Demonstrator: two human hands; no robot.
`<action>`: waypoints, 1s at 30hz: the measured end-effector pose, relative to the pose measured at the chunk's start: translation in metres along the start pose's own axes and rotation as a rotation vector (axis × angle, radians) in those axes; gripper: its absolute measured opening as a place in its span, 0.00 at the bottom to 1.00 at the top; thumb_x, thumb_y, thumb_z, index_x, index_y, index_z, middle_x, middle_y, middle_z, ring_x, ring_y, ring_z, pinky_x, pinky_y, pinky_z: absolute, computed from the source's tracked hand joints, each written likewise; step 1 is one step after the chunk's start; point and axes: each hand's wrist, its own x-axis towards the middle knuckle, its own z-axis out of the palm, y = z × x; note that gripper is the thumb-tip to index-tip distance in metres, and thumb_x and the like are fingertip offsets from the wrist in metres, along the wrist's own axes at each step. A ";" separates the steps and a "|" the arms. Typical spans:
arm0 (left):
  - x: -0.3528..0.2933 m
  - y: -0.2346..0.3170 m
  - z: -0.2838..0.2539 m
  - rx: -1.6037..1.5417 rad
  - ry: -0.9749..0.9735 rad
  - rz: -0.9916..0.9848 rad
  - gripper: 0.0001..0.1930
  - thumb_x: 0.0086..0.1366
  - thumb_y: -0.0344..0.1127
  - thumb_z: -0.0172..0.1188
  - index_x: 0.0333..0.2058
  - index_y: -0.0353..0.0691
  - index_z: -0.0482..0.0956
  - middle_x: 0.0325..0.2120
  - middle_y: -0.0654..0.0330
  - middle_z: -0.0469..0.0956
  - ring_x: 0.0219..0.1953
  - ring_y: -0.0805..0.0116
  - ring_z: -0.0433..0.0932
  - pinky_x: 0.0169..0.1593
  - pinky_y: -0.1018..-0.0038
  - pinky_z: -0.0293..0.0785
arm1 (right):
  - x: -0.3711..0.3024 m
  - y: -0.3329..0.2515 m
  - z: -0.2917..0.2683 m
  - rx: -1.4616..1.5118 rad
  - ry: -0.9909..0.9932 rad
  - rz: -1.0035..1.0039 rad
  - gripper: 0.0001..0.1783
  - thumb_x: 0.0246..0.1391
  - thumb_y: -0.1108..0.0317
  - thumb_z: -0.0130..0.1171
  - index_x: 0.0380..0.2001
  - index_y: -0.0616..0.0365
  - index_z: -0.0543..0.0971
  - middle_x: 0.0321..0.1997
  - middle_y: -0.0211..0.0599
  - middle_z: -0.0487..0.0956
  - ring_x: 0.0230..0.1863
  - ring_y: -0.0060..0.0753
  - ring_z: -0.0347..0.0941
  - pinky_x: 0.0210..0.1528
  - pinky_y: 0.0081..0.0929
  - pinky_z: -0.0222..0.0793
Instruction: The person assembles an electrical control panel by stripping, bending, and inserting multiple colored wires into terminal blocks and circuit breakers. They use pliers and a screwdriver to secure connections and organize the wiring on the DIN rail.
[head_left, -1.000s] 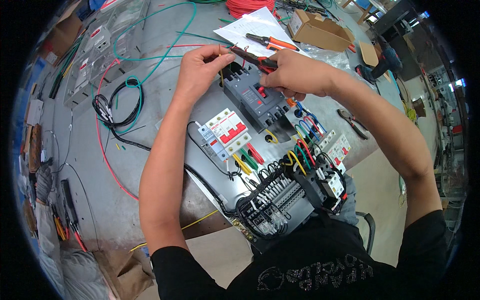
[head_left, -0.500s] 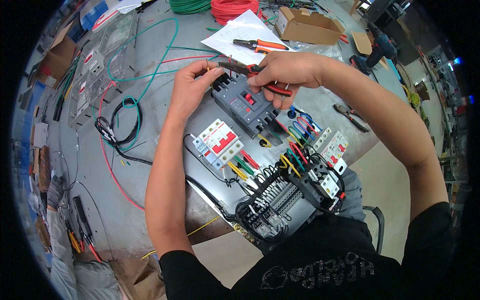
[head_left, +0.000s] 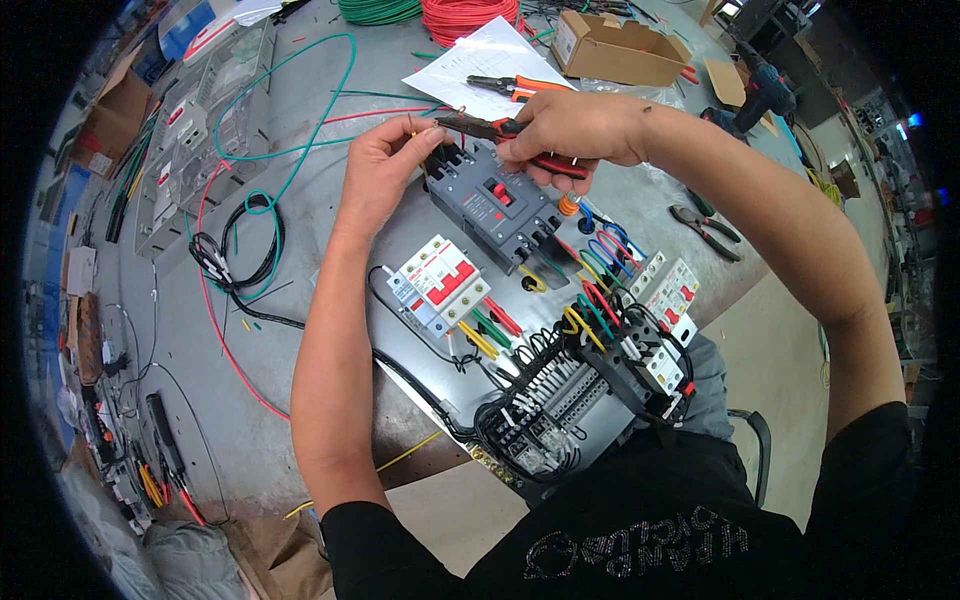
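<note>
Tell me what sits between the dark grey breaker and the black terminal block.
In the head view, bent coloured wires span the metal panel between dark grey breaker and black terminal block.

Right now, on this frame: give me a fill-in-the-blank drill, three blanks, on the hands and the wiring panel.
1. The right hand grips pliers with ____ handles.
2. The left hand pinches a thin wire above the dark grey ____.
3. On the sheet of paper lies a second pair of pliers with ____ handles.

Missing words: red; breaker; orange
</note>
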 end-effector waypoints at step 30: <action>0.001 -0.002 0.005 -0.108 -0.001 -0.046 0.10 0.72 0.35 0.65 0.46 0.34 0.85 0.39 0.61 0.87 0.43 0.76 0.81 0.50 0.76 0.75 | 0.004 0.007 0.011 -0.535 0.265 -0.166 0.19 0.67 0.55 0.58 0.41 0.62 0.84 0.32 0.42 0.85 0.29 0.34 0.84 0.39 0.37 0.78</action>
